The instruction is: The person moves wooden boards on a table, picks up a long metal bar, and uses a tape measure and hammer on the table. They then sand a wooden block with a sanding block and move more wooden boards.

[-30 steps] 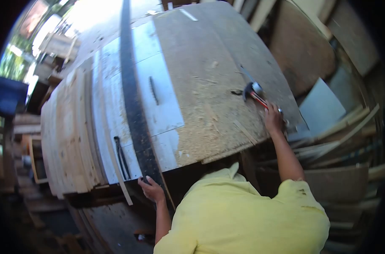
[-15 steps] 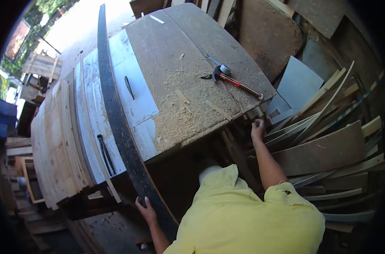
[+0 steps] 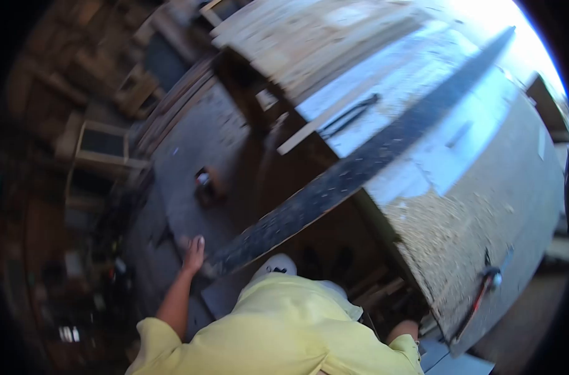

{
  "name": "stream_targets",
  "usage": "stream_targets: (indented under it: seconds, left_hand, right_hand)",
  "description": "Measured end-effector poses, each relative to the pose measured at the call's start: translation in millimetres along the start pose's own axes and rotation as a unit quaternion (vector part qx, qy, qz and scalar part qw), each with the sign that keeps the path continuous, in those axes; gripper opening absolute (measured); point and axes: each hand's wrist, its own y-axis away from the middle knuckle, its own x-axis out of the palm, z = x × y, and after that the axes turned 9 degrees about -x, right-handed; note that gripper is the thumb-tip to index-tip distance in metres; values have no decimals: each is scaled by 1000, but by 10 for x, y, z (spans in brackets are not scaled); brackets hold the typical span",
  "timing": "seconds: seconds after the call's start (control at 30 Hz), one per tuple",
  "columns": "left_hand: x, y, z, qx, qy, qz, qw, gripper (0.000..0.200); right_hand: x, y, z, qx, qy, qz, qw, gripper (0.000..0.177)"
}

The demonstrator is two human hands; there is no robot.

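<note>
A long dark plank [image 3: 322, 194] lies slantwise across the bench, its near end jutting past the bench edge toward me. My left hand [image 3: 195, 253] is just left of that near end, blurred, its fingers raised and apart, with nothing seen in it; whether it touches the plank I cannot tell. Only part of my right arm shows at the lower right by the bench edge, and the hand is hidden. A red-handled hammer [image 3: 481, 297] rests near the bench's right corner beside a tape measure [image 3: 496, 279]. Dark pincers [image 3: 352, 115] lie left of the plank.
Sawdust [image 3: 431, 234] covers part of the bench top. Pale boards [image 3: 309, 47] are at its far left side, and a thin wood strip [image 3: 309, 132] overhangs the edge. A small dark reddish object [image 3: 210, 187] sits on a grey surface below. Wooden frames stand at the left.
The view has swung left and turned. My left hand is now beside the plank's near end, and my right hand has dropped out of sight. The hammer appears lower right.
</note>
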Motion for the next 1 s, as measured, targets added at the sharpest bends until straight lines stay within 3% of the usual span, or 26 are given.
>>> stream_targets:
  seconds: [0.1,0.27,0.37,0.5,0.6,0.67,0.77,0.83,0.87,0.9,0.97,1.0]
  left_hand:
    - [-177,482,504,-49,-1,-102,994,53]
    - [-538,1217,953,-180,18,-180,967,53]
    - [-519,1489,1593,-217,30,-235,947,54]
    - [-343,1893,2378,-271,104,-295,910,56]
    - [-108,2050,3042,-308,184,-352,864,61]
    - [-8,2031,3423,-326,262,-380,825,63]
    - [20,1679,4087,-268,468,-414,733,66]
    - [38,1279,4605,-216,420,-422,774,70]
    - [74,1035,4807,-192,360,-436,802,71]
    - [-149,956,4731,-195,346,-390,831,70]
    - [-268,722,4776,-102,327,-343,875,74]
    - [-335,682,4735,-66,340,-294,891,73]
  right_hand:
    - [-32,46,51,11,82,49,995,40]
    - [145,261,-6,42,240,184,952,39]
    - [600,668,-101,44,357,330,873,39]
    - [1534,1468,-213,2,468,535,703,38]
    - [2240,2242,-317,-49,502,622,599,37]
    - [2711,2759,-376,-87,507,646,564,37]
    - [3200,3693,-560,-119,470,638,599,37]
    - [3271,4396,-753,-123,427,584,680,33]
    - [3289,4307,-1019,-147,352,596,707,39]
    - [3385,3982,-1267,-132,334,629,689,51]
    - [3017,5109,-1510,-129,336,501,787,62]
    - [2951,5007,-1664,-51,256,579,773,65]
